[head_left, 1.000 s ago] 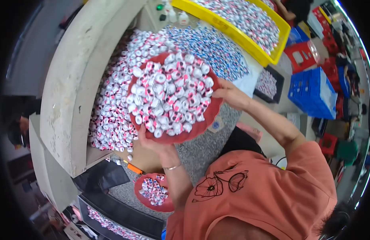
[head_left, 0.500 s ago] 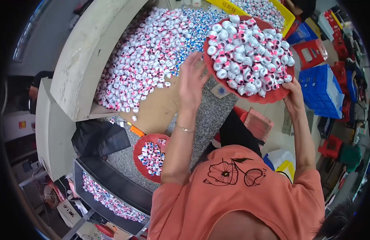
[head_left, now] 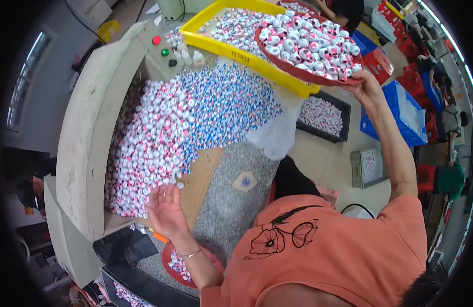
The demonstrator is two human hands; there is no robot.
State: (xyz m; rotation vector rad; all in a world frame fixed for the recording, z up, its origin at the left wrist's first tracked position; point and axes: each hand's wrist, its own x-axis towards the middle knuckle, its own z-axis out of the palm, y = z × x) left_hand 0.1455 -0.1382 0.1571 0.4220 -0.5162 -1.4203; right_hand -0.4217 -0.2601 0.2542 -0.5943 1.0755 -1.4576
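My right hand point(head_left: 367, 91) grips the near right rim of a red scalloped bowl point(head_left: 304, 74). The bowl is heaped with small white rounded pieces point(head_left: 312, 43) with pink and dark patches, and is held over one end of a yellow tray point(head_left: 246, 55). My left hand point(head_left: 167, 209) is open, fingers extended, at the near edge of a big pile of similar white and pink pieces point(head_left: 149, 146). Beside that pile spreads a layer of smaller blue and white pieces point(head_left: 226, 105). Below my left hand lies an orange-handled tool point(head_left: 161, 237).
A smaller red dish point(head_left: 211, 257) with pieces sits by my left forearm. A pale machine housing point(head_left: 85, 138) walls the left side. Clear plastic point(head_left: 272, 135) hangs at the table edge. On the floor stand a black crate point(head_left: 345, 120) and blue crates point(head_left: 395, 120). Another person point(head_left: 346, 13) is beyond.
My left hand has left the bowl's side and come down to the near edge of the pile. My right hand has carried the bowl toward the yellow tray. The view has shifted.
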